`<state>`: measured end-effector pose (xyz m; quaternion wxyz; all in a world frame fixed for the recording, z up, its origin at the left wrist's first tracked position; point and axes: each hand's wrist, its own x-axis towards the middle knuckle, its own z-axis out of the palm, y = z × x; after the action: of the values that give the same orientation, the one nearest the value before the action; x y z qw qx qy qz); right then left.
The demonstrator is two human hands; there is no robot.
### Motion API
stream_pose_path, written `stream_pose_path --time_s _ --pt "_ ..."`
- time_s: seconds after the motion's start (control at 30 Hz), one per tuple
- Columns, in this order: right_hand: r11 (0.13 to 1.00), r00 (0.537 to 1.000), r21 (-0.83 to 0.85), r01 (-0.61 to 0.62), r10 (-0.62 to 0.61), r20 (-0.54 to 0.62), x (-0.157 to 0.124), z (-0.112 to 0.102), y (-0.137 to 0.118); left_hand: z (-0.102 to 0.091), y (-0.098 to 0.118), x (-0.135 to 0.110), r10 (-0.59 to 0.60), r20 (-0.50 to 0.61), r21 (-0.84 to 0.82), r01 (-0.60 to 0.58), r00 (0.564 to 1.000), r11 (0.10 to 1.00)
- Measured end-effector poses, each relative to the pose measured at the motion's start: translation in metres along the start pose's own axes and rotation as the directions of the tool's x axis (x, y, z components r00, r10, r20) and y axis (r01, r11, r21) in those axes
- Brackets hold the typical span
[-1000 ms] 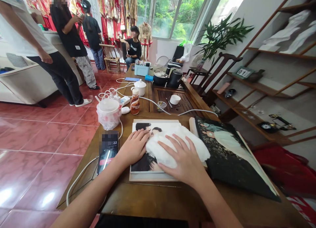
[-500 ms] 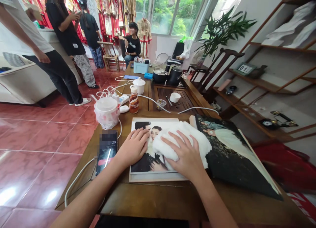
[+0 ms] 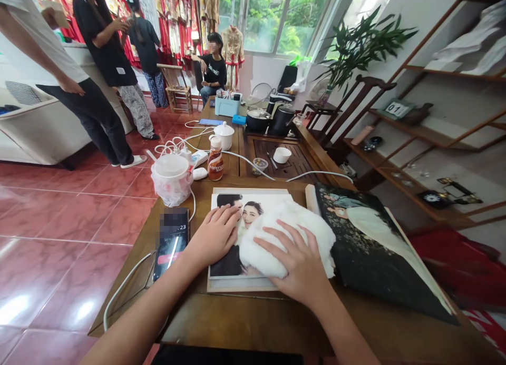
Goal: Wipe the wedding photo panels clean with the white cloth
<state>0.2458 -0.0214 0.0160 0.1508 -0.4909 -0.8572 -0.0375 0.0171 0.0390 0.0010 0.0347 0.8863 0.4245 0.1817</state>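
A wedding photo panel (image 3: 225, 259) lies on the wooden table in front of me, showing a couple close together. My left hand (image 3: 219, 233) rests flat on its left part, fingers stretched out and a little bent at the tips. Over the right half of the photo sits a thick, fluffy white cloth (image 3: 256, 249). My right hand (image 3: 294, 254) presses on top of the cloth with spread fingers, not closed round it. The cloth hides much of the panel's right side.
A second, darker wedding picture (image 3: 367, 249) lies at the right, close to the cloth. Left are a phone (image 3: 172, 244) with a cable and a bag-lined tub (image 3: 172, 180). Behind stand a coffee bottle (image 3: 215, 159), a lidded white cup (image 3: 224, 136) and a tea tray (image 3: 256, 149). Several people are beyond.
My right hand and the white cloth have shifted slightly left and towards me across the photo. The left hand stays in place on the panel.
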Motion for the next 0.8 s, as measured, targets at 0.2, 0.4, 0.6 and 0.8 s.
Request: stream_pose_path --time_s 0.2,0.4,0.6,0.8 --pt "0.992 0.993 -0.066 -0.109 0.106 -0.049 0.024 0.005 0.019 -0.002 0.0 -0.001 -0.001 0.008 -0.008 0.001 1.0 1.0" --pt "0.997 0.997 -0.012 -0.08 0.08 -0.019 0.007 0.0 -0.002 -0.002 0.0 -0.001 0.006 0.017 0.003 -0.006 1.0 1.0" --pt "0.998 0.999 0.039 -0.041 0.041 -0.01 -0.01 -0.001 -0.014 0.0 0.0 0.0 0.007 0.002 0.015 -0.007 1.0 1.0" --pt "1.0 1.0 -0.018 -0.008 0.008 -0.012 0.013 0.0 0.003 0.0 0.0 0.0 0.014 0.001 0.017 -0.014 1.0 1.0"
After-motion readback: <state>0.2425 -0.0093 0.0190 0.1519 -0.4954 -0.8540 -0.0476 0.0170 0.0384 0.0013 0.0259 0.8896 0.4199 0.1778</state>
